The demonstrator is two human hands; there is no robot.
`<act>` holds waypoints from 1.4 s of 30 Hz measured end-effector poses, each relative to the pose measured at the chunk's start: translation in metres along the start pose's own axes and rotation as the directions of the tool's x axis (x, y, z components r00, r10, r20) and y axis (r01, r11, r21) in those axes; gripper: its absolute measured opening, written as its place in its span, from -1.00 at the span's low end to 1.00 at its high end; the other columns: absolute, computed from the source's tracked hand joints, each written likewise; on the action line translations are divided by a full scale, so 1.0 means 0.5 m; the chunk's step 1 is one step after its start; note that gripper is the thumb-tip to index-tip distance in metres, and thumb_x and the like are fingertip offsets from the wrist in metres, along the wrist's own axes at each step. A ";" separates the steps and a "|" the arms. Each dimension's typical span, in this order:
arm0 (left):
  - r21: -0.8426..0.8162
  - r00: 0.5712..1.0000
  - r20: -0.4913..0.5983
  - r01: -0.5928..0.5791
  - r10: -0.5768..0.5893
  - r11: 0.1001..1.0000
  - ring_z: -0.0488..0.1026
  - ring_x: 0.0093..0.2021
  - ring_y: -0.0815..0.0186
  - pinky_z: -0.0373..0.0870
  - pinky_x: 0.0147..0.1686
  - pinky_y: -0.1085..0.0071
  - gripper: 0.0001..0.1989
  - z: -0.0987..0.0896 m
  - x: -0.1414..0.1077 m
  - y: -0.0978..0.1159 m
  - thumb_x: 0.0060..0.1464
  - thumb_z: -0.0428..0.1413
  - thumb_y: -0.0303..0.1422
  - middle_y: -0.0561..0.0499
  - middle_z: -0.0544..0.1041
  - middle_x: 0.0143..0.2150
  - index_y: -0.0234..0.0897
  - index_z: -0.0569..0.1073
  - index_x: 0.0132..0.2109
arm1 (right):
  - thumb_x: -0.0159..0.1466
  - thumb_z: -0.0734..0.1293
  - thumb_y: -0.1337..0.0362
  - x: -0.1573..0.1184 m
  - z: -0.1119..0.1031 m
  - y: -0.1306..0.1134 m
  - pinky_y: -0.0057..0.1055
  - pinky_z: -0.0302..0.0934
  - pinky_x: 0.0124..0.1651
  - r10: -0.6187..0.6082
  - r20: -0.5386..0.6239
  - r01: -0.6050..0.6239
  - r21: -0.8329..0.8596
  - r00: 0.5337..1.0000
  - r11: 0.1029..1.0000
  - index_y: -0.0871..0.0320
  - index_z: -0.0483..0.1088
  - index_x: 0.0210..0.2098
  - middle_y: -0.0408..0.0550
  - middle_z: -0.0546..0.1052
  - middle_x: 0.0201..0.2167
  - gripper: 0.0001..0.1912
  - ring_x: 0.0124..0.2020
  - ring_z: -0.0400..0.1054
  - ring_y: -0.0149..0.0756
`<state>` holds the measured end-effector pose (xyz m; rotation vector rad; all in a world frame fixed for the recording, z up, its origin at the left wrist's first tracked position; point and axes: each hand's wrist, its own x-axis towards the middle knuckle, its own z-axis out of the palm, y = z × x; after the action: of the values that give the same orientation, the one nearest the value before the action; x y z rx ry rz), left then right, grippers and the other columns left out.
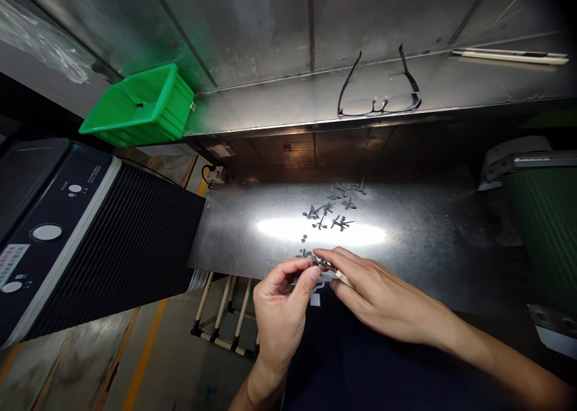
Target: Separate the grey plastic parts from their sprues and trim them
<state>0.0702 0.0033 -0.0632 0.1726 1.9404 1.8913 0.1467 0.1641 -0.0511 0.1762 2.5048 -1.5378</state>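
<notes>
My left hand [282, 306] pinches a small grey plastic part [311, 263] between thumb and forefinger. In my right hand [383, 292] is a pair of cutting pliers [332, 269] with pale handles, fingers wrapped round them. Their metal jaws meet the part at my left fingertips; whether they are closed on it I cannot tell. Below the fingers shows a light grey flat piece [315, 300]. Just beyond my hands lie several tiny grey squares [305, 253] on the metal table [243, 237]. Farther back are scattered branched grey plastic pieces [341, 223].
A green bin [175, 107] sits at the left of the raised metal shelf [270, 107]. Eyeglasses [378, 106] and a cream-coloured thin tool [509, 55] lie on that shelf. A dark ribbed machine [117, 243] stands left; a green conveyor belt [541, 237] is at right.
</notes>
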 end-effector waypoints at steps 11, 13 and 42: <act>-0.131 0.994 -0.045 0.091 -0.097 0.987 0.56 -0.30 0.37 0.54 -0.20 0.49 -0.80 -0.012 0.006 -0.006 0.06 0.30 -0.33 0.00 0.61 -0.26 -0.28 0.55 -0.17 | 0.23 0.15 0.25 0.036 0.019 0.080 -0.64 -0.15 -0.70 -0.150 0.372 -0.356 0.926 0.916 0.125 0.37 0.30 0.02 0.19 0.46 -0.20 -0.56 -0.52 0.21 -0.48; -0.127 0.994 -0.050 0.087 -0.094 0.988 0.55 -0.31 0.37 0.54 -0.20 0.49 -0.80 -0.013 0.006 -0.006 0.06 0.30 -0.32 0.00 0.61 -0.26 -0.28 0.55 -0.17 | 0.27 0.10 0.20 0.037 0.023 0.084 -0.66 -0.12 -0.70 -0.171 0.376 -0.372 0.926 0.910 0.057 0.38 0.28 0.04 0.24 0.46 -0.18 -0.55 -0.51 0.23 -0.46; -0.054 0.999 -0.023 0.024 -0.025 0.998 0.53 -0.26 0.38 0.50 -0.21 0.50 -0.82 -0.019 0.008 -0.013 0.10 0.26 -0.31 0.00 0.59 -0.22 -0.26 0.56 -0.14 | 0.48 0.08 0.09 -0.016 0.016 0.006 -0.24 0.39 -0.11 -0.139 -0.269 0.048 -0.318 0.953 0.947 -0.04 0.10 0.35 -0.01 0.32 0.12 -0.52 -0.05 0.36 -0.30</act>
<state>0.0640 -0.0045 -0.0705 0.1108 1.8958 1.9361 0.1558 0.1584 -0.0555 0.2513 2.9851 -1.1990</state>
